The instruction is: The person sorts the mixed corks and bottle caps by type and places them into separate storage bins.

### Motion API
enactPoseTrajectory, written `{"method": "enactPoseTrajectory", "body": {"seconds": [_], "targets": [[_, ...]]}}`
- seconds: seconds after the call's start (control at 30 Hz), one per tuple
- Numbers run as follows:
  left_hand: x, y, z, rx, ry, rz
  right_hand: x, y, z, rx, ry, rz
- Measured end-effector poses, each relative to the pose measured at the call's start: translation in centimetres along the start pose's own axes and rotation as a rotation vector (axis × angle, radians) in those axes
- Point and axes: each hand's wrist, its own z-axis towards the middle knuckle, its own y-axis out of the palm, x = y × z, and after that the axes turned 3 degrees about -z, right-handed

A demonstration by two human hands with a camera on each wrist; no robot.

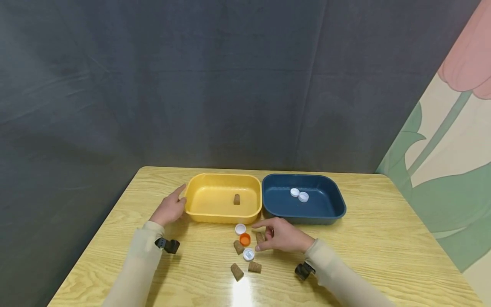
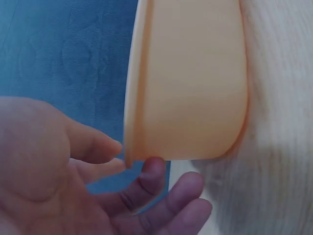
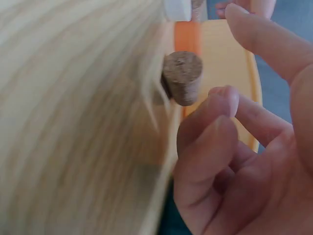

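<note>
My left hand is at the left end of the yellow bin, its fingertips at the rim. In the left wrist view, its thumb and fingers are spread around the bin's corner. My right hand hovers low over the table, index finger and thumb apart, other fingers curled in. Near that gap stands a cork, seen closer as a tapered cork in the right wrist view; the fingers look apart from it. Beside it lie a white cap, an orange cap and another cork.
One cork stands in the yellow bin. The dark blue bin adjoins it on the right and holds two white caps. Closer to me are a white cap and two corks. A grey curtain hangs behind the table.
</note>
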Motion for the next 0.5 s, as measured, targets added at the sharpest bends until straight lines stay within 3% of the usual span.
{"method": "enactPoseTrajectory", "body": {"seconds": [0.23,0.5], "targets": [[0.2,-0.6,-0.3,-0.079,0.068,0.103,0.9,0.4,0.3,0.009,0.006,-0.010],[0.0,-0.9,-0.5,-0.147,0.078,0.066,1.9,0.5,0.2,0.029,0.022,0.055]]}}
